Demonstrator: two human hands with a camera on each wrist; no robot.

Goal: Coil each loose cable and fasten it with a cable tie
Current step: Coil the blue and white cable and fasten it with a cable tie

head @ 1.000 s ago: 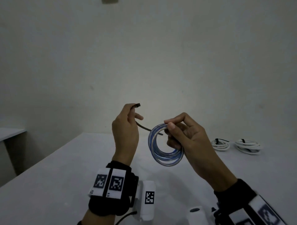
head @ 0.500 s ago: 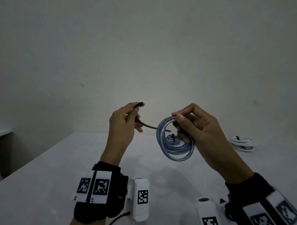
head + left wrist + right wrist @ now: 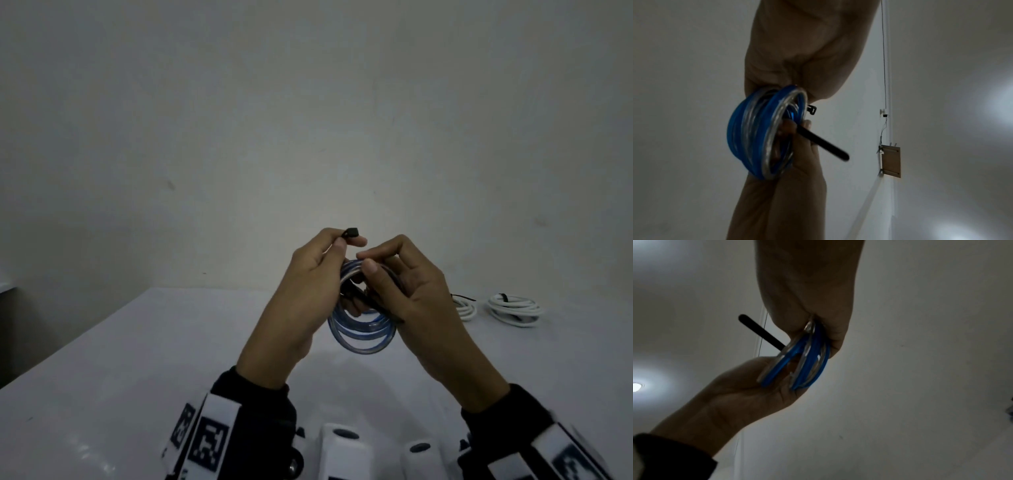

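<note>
A coiled blue cable [image 3: 363, 330] hangs in the air above the white table [image 3: 137, 359]. My right hand [image 3: 394, 274] pinches the coil's top between thumb and fingers. My left hand [image 3: 329, 253] pinches the head end of a black cable tie [image 3: 351, 233], and the strap passes through the coil's middle. In the left wrist view the coil [image 3: 760, 134] shows its stacked loops, with the tie's tail [image 3: 824, 146] sticking out past them. In the right wrist view the tail [image 3: 760, 332] pokes out behind the coil [image 3: 805, 363].
Two white coiled cables [image 3: 513, 308] [image 3: 464, 306], each bound with a dark tie, lie on the table at the far right. A plain wall stands behind the table. A wooden bracket [image 3: 891, 160] hangs on the wall in the left wrist view.
My left hand has moved right, up against the coil, and the tie now runs through it. The two hands have closed together.
</note>
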